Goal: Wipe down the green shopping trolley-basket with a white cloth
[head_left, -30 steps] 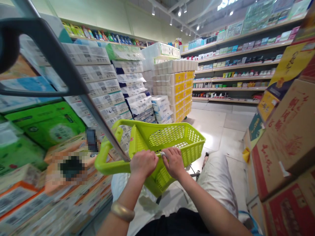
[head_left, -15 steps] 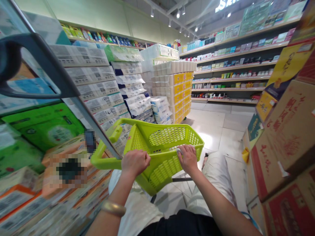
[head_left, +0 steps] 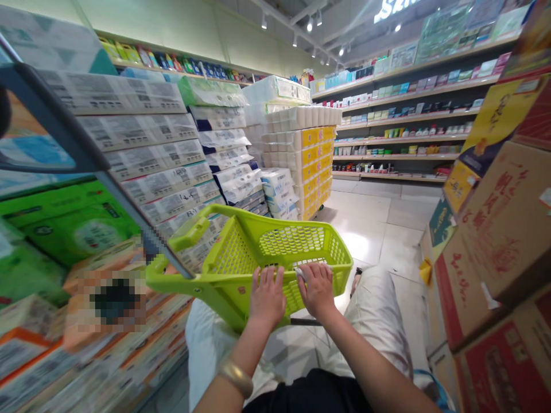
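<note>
A lime-green plastic shopping basket with perforated walls stands in front of me, tilted in view, its inside bare. My left hand, a gold bangle on the wrist, has its fingers hooked over the near rim. Close beside it, my right hand presses a small white cloth or tissue against the same rim. Most of that white piece is hidden under the fingers. A grey metal pole with a dark handle crosses the left side, its lower end meeting the basket's handle end.
Stacked tissue packs and yellow-sided roll packs rise beyond the basket. Cartons line the right side. Shelves of small goods cover the back, across a tiled floor. Orange-edged packs lie at lower left.
My left hand has slid right along the rim, from a fist to fingers laid over it, nearer my right hand. My right hand has moved slightly left. The basket shifted a little left in view.
</note>
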The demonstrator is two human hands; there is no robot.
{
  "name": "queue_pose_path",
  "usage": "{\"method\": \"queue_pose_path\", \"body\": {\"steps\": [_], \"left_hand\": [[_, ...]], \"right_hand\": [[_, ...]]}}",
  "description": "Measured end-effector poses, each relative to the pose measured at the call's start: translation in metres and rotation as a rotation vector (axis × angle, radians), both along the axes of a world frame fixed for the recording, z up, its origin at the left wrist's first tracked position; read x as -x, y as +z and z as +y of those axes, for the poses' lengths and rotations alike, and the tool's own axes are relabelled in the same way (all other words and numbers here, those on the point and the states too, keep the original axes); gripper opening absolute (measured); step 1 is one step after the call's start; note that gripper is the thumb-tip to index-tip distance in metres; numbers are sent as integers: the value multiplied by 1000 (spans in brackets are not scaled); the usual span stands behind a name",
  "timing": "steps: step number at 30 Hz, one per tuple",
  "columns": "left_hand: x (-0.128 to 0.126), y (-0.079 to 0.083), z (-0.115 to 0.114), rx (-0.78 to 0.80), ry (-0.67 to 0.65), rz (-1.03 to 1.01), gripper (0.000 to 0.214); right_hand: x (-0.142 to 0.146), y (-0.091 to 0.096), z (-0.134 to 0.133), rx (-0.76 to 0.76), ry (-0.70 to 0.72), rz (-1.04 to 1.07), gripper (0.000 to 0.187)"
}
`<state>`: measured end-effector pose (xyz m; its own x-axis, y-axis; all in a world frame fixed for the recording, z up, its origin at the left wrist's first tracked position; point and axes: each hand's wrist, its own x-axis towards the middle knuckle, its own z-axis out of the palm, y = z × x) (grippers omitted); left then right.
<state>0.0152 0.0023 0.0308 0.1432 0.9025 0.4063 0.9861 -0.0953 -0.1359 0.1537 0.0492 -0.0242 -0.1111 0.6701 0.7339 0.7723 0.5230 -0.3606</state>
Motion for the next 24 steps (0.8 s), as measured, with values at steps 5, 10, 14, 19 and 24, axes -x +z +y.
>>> {"method": "queue_pose_path", "body": {"steps": [5,10,14,19,24], "left_hand": [[14,-9,-4,-2,-3,44,58],[17,-8,-4,15,-14,39,60],[12,-10,-2,10,7,45,60],[8,-9,1,14,27,53,61],[10,-9,3,-13,9,48,48]], "right_hand": [[-12,-1,-2,-7,50,-37,24],[-51,-15,9,-34,-87,25,23],[-66,-20,15,-14,-174,49,22],[-17,-5,6,48,-247,142,21],[41,10,-11,67,6,107,20]]}}
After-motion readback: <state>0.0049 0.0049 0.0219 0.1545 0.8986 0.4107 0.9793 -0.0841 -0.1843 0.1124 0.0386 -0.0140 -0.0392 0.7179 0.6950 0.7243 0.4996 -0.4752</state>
